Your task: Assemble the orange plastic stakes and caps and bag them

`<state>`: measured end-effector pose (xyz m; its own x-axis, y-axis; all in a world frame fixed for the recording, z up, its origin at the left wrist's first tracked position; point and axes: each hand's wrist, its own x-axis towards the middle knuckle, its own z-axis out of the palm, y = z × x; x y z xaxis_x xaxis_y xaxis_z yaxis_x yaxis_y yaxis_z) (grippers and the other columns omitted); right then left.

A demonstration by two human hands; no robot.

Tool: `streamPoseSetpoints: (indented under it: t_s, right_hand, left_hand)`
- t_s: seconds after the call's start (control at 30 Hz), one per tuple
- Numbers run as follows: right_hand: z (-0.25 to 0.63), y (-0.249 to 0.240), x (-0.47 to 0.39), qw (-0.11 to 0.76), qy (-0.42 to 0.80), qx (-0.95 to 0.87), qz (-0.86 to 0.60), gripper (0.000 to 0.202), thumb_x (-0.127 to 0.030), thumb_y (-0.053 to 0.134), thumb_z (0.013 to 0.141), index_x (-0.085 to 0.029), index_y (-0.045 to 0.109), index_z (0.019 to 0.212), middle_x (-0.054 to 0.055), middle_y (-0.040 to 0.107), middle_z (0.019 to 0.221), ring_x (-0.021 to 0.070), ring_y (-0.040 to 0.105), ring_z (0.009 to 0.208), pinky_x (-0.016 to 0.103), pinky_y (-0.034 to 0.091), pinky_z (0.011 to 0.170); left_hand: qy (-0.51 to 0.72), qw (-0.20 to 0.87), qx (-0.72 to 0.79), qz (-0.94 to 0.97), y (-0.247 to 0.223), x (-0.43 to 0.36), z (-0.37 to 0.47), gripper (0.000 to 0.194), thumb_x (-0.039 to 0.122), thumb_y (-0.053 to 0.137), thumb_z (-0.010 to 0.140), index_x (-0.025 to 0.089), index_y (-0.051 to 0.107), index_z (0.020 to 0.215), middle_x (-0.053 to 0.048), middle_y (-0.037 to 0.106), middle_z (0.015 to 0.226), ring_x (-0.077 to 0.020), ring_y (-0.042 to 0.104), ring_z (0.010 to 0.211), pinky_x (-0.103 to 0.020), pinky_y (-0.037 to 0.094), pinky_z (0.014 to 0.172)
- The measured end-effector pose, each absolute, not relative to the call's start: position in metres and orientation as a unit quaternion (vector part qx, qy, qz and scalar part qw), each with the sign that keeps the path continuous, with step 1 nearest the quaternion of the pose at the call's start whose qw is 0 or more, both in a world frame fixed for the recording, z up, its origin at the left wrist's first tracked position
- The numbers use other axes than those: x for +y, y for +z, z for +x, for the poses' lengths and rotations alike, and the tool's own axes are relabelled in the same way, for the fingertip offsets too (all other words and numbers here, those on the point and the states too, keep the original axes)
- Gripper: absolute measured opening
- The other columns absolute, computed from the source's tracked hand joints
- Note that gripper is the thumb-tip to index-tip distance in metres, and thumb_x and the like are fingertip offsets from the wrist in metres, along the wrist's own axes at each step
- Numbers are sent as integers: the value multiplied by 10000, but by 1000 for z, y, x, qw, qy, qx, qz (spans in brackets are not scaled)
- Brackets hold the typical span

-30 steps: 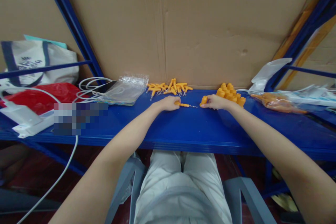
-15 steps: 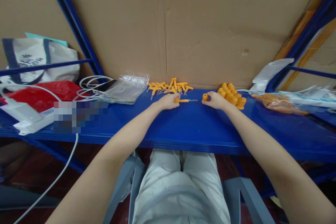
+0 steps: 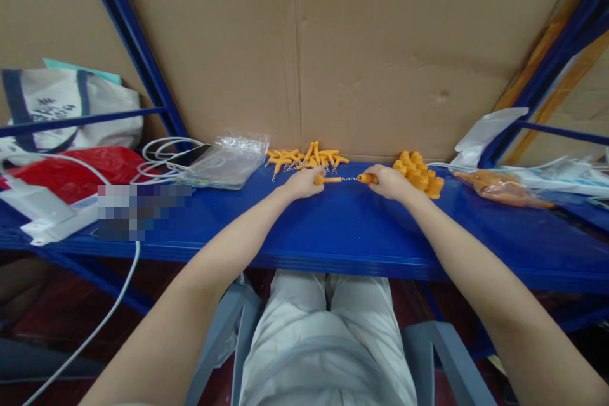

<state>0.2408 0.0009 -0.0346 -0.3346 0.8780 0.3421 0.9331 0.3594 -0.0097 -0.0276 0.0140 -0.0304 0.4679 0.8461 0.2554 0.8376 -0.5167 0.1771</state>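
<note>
My left hand (image 3: 304, 183) is closed around the handle end of an orange plastic corkscrew (image 3: 332, 180). Its ridged shaft and thin metal spiral point right, just above the blue table. Facing it, my right hand (image 3: 387, 181) pinches a short orange hollow sleeve (image 3: 365, 178), turned sideways with its end at the spiral's tip. Whether the tip is inside the sleeve, I cannot tell. Behind my left hand lies a pile of orange corkscrews (image 3: 314, 153) with metal spirals. Several more orange sleeves (image 3: 415, 171) stand grouped beside my right hand.
The blue table (image 3: 347, 228) backs onto a cardboard wall (image 3: 356, 63). On the left are clear plastic bags (image 3: 228, 165), white cables, a power strip (image 3: 57, 212) and a red bag (image 3: 90, 171). A bag of orange parts (image 3: 502, 187) lies on the right.
The sleeve in my right hand has turned from upright to sideways and moved left, up to the spiral's tip. My left hand has barely moved.
</note>
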Motion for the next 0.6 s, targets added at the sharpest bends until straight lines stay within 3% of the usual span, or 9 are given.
streamPoseSetpoints:
  t_s: [0.23, 0.43, 0.6]
  right_hand:
    - [246, -40, 7, 183, -84, -818, -539, 356, -218, 606, 834, -263, 704, 1173, 77, 718, 1156, 276, 652, 1084, 384, 514, 935]
    - [241, -37, 3, 215, -55, -836, -501, 393, -160, 574, 832, -188, 705, 1202, 127, 692, 1209, 286, 645, 1119, 407, 485, 1011]
    - [241, -37, 3, 253, -45, -843, -472, 409, -175, 571, 841, -202, 699, 1229, 120, 684, 1179, 278, 640, 1101, 422, 481, 1029]
  left_hand:
    - [152, 12, 491, 858, -31, 14, -27, 430, 241, 598, 822, 178, 599, 1247, -81, 734, 1036, -235, 690, 974, -324, 511, 883]
    - [164, -2, 502, 849, -31, 13, -26, 415, 232, 578, 852, 167, 589, 1262, -81, 737, 1011, -234, 691, 979, -315, 510, 878]
    - [186, -7, 520, 833, -30, 12, -26, 406, 247, 588, 852, 193, 595, 1255, -73, 731, 996, -238, 692, 967, -313, 510, 854]
